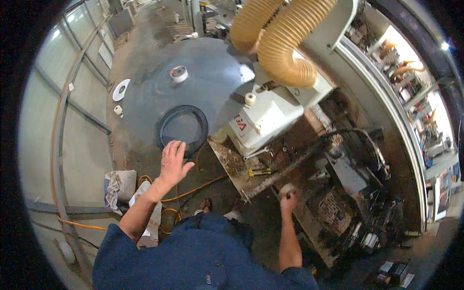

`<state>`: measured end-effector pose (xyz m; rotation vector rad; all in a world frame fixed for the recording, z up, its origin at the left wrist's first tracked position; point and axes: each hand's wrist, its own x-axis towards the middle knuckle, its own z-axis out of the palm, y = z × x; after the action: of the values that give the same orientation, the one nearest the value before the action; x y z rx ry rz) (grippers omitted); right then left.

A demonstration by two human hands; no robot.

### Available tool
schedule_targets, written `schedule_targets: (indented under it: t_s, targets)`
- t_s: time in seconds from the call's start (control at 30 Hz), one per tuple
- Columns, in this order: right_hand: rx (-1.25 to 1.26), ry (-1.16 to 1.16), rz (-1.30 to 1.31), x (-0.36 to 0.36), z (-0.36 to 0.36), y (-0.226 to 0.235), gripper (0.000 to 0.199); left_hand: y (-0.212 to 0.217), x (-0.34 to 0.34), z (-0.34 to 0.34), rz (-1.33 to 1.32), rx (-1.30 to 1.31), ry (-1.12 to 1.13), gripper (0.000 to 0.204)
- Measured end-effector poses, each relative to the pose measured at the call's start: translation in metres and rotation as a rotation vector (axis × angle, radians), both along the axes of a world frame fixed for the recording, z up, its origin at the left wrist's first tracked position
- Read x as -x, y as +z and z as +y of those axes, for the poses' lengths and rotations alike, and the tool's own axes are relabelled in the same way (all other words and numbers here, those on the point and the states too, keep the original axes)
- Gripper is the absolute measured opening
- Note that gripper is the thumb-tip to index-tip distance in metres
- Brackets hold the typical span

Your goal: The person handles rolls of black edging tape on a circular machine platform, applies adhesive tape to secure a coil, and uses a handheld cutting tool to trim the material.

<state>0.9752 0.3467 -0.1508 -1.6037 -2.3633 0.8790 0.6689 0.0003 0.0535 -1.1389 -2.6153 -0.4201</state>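
My left hand reaches forward with its fingers stretched out. Its fingertips overlap the near edge of a black ring lying on a large grey rounded surface; whether they touch it I cannot tell. Low on the right, my right hand is closed around a small pale rounded object, whose kind is unclear. A white roll, like tape, sits farther back on the grey surface.
A white machine with ribbed yellow hoses stands right of the grey surface. Wrenches and a yellow-handled tool lie on the bench beside it. An orange hose crosses the floor near a white sack.
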Motion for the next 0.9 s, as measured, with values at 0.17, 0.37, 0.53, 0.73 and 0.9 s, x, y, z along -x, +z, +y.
schedule_targets:
  t_s: [0.17,0.37,0.53,0.73,0.9]
  targets:
    - [-0.115,-0.128,-0.157,-0.019,0.048,-0.054,0.031,-0.009,0.031,0.008,-0.058,0.143,-0.075,0.053]
    - [-0.031,-0.056,-0.119,-0.014,0.07,-0.108,0.033,-0.002,0.041,-0.004,-0.181,0.157,-0.159,0.033]
    - [0.011,0.152,-0.114,-0.012,0.095,-0.139,0.039,0.04,0.039,-0.003,-0.16,0.073,-0.1,0.031]
    - [-0.038,0.098,-0.022,-0.026,0.11,-0.14,0.047,0.109,0.04,-0.008,-0.613,-0.236,0.338,0.027]
    - [-0.022,-0.06,0.002,-0.003,0.082,-0.074,0.046,0.105,0.047,-0.074,-0.938,-1.197,0.267,0.024]
